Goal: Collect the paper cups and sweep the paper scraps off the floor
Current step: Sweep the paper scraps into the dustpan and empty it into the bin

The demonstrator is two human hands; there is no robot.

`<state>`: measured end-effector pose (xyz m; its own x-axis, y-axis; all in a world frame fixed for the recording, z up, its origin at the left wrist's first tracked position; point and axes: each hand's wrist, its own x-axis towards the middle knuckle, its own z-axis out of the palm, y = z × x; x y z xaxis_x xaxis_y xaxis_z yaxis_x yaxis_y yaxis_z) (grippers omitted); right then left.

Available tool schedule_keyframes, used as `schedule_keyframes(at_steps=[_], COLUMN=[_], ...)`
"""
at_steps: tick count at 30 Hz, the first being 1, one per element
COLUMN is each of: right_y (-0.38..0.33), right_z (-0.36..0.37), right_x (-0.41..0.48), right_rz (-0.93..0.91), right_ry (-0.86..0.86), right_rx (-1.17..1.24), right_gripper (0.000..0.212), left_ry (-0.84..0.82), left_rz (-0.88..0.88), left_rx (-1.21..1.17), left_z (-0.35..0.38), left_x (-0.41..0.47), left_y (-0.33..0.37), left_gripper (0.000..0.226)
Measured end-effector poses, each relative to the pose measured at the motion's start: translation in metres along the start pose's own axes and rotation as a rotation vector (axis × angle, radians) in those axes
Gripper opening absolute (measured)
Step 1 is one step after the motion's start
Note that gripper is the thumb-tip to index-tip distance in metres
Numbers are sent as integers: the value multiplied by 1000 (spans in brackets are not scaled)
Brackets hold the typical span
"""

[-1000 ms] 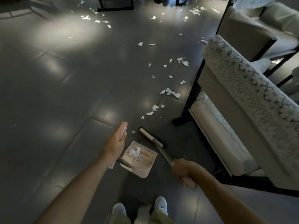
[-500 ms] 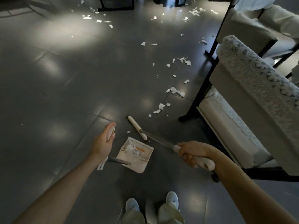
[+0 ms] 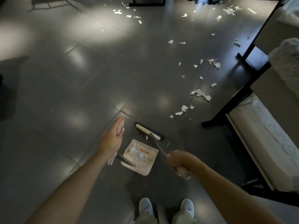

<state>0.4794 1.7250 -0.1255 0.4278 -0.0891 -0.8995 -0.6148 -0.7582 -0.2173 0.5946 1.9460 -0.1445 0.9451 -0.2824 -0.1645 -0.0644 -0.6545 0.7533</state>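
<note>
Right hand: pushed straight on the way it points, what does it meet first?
Probably the broom head on the floor, down the handle the right hand grips; it might clip the dustpan rim first, depth unclear.

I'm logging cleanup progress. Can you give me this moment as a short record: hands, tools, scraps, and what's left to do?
left hand: holds the dustpan by its long handle
right hand: grips the broom by its handle
broom head: on the floor, just beyond the dustpan's mouth
dustpan contents: a few white scraps
paper scraps: scattered ahead, trailing along the sofa
progress: sweeping not finished
</note>
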Motion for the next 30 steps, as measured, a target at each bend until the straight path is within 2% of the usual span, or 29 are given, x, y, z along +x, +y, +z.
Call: schedule_keyframes(at_steps=[2, 6, 8, 12, 14, 19, 24, 27, 30], right_y=[-8, -6, -1, 0, -5, -15, -20, -21, -27], right_z=[1, -30, -40, -43, -55, -111, -189, -246, -302], right_x=[-9, -49, -70, -88, -89, -77, -46, -16, 11], right_rz=[15, 92, 132, 81, 47, -25, -85, -106, -145], right_ry=[-87, -244, -269, -161, -95, 27, 114, 177, 197], right_rx=[67, 571, 791, 706, 681, 723, 781, 781, 726], right_gripper=[17, 12, 14, 39, 43, 35, 21, 26, 20], left_ry=[-14, -5, 1, 8, -5, 28, 77, 111, 108], left_rz=[17, 5, -3, -19, -23, 22, 61, 83, 97], left_rx=[7, 7, -48, -87, -92, -70, -55, -57, -70], left_z=[2, 2, -1, -12, -16, -29, -37, -34, -32], left_x=[5, 10, 10, 11, 16, 51, 123, 176, 219], left_y=[3, 10, 12, 16, 22, 49, 86, 106, 120], left_gripper=[40, 40, 40, 38, 38, 35, 38, 40, 39])
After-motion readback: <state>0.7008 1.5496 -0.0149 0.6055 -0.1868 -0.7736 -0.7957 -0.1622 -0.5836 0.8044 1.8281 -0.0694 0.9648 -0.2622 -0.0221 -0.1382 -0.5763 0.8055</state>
